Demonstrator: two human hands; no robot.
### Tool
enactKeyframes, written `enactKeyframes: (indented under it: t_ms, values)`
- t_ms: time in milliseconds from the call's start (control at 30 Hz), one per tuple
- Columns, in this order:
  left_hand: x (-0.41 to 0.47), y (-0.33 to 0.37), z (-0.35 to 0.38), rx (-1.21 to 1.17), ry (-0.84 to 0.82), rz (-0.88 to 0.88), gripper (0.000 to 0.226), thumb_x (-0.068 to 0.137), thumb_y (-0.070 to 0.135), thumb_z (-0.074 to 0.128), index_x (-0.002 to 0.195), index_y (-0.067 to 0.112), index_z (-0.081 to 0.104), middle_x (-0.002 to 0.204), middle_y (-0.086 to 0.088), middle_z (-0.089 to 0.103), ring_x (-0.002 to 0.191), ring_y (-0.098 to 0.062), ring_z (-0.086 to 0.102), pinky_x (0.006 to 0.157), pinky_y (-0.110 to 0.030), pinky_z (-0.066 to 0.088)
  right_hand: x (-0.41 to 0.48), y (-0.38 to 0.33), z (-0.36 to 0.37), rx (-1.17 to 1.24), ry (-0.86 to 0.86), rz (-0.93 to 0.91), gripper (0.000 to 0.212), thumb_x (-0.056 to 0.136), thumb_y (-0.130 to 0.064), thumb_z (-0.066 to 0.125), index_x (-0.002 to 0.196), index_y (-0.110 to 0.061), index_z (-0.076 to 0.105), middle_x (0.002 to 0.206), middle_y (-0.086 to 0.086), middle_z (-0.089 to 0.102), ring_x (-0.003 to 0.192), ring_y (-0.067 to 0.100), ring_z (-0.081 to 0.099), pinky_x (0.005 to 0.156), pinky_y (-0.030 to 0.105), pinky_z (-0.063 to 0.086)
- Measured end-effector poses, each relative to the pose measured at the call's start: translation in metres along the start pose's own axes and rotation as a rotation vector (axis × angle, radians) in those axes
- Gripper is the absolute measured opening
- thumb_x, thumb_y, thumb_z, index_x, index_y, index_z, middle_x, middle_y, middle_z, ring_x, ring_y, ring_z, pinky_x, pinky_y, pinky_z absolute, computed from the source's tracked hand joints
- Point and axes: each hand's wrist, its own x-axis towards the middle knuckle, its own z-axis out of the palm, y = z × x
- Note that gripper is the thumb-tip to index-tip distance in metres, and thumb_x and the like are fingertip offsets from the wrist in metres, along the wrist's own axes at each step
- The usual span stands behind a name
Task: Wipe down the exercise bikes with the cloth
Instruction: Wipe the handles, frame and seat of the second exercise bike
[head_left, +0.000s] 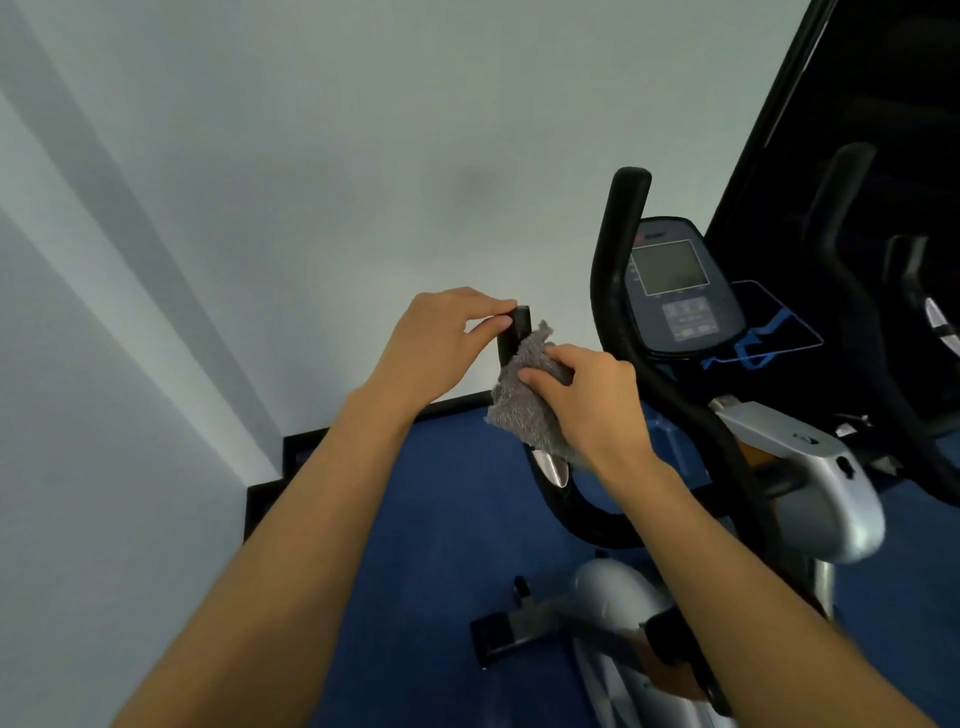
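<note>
the cloth (519, 410) hides part of the handlebar (514, 332) left of the console (675, 291); the console's lettering is too blurred to read.

Tally: two hands (left hand (436, 340), right hand (592, 402)), one grey cloth (522, 413), one exercise bike (810, 467), one console (675, 291), two handlebar grips (626, 208).

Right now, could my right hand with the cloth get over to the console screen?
Probably yes. The right hand holds the cloth on the near grip, and the console screen lies beyond it. Only the tall black handlebar stands between, so the hand must go round it.
</note>
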Motion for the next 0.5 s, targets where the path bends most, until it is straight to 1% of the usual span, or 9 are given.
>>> enactKeyframes:
  t_ms: [33,67,167,233,300,367,433,500]
  values:
    - [0.000,0.000,0.000,-0.005,0.007,-0.006,0.024,0.089,0.023,0.059,0.111,0.019,0.068,0.110,-0.001,0.069,0.101,-0.015,0.061,0.091,-0.025,0.044,-0.001,0.002,-0.001,-0.016,-0.026,0.004,0.027,0.085,-0.026,0.063,0.079,0.000,0.063,0.073,0.013,0.065,0.060,0.015,0.051,0.057,0.021,0.038]
    - [0.001,0.001,0.000,-0.012,0.011,-0.012,0.024,0.089,0.022,0.059,0.111,0.018,0.068,0.109,-0.002,0.069,0.100,-0.015,0.062,0.091,-0.026,0.044,-0.002,0.003,-0.002,-0.028,-0.045,0.011,0.029,0.084,-0.027,0.063,0.077,0.000,0.063,0.071,0.014,0.065,0.059,0.016,0.050,0.056,0.023,0.037]
    - [0.001,0.003,0.000,-0.011,0.018,-0.017,0.023,0.089,0.022,0.060,0.110,0.017,0.068,0.109,-0.003,0.069,0.099,-0.016,0.062,0.091,-0.029,0.045,-0.003,0.002,-0.007,-0.032,-0.073,0.029,0.027,0.082,-0.029,0.065,0.085,-0.003,0.068,0.078,0.011,0.068,0.070,0.020,0.059,0.062,0.024,0.044]
    - [0.000,0.003,-0.001,-0.003,0.016,-0.036,0.024,0.089,0.024,0.060,0.110,0.019,0.068,0.110,-0.001,0.069,0.100,-0.015,0.061,0.090,-0.029,0.046,-0.003,-0.003,-0.008,-0.001,-0.043,0.038,0.024,0.082,-0.027,0.066,0.087,-0.004,0.069,0.082,0.010,0.070,0.072,0.019,0.060,0.061,0.020,0.043]
    - [0.000,0.002,-0.001,-0.001,0.008,-0.052,0.025,0.088,0.025,0.061,0.112,0.022,0.067,0.111,0.000,0.068,0.101,-0.014,0.060,0.091,-0.030,0.045,-0.003,-0.011,-0.010,0.055,0.022,0.036,0.021,0.083,-0.023,0.066,0.093,-0.006,0.068,0.086,0.009,0.070,0.075,0.017,0.061,0.064,0.019,0.045]
    - [0.000,0.002,0.000,0.001,0.006,-0.055,0.026,0.087,0.026,0.062,0.112,0.024,0.067,0.111,0.002,0.068,0.102,-0.014,0.060,0.091,-0.033,0.046,0.000,-0.020,-0.009,0.081,0.065,0.020,0.022,0.084,-0.023,0.064,0.100,-0.007,0.067,0.090,0.008,0.070,0.081,0.018,0.062,0.074,0.028,0.051]
    - [-0.001,0.001,0.001,-0.001,0.013,-0.052,0.026,0.087,0.026,0.062,0.113,0.024,0.066,0.111,0.002,0.068,0.102,-0.014,0.060,0.091,-0.036,0.047,0.003,-0.026,-0.005,0.034,0.066,0.007,0.026,0.084,-0.023,0.064,0.103,-0.006,0.064,0.095,0.011,0.069,0.087,0.022,0.062,0.078,0.036,0.051]
    - [-0.001,0.001,0.002,0.001,0.028,-0.065,0.026,0.087,0.026,0.062,0.113,0.025,0.066,0.111,0.002,0.068,0.102,-0.015,0.060,0.090,-0.034,0.047,0.002,-0.025,0.002,-0.138,0.028,0.011,0.027,0.086,-0.025,0.062,0.103,-0.004,0.060,0.101,0.013,0.066,0.092,0.025,0.059,0.073,0.032,0.046]
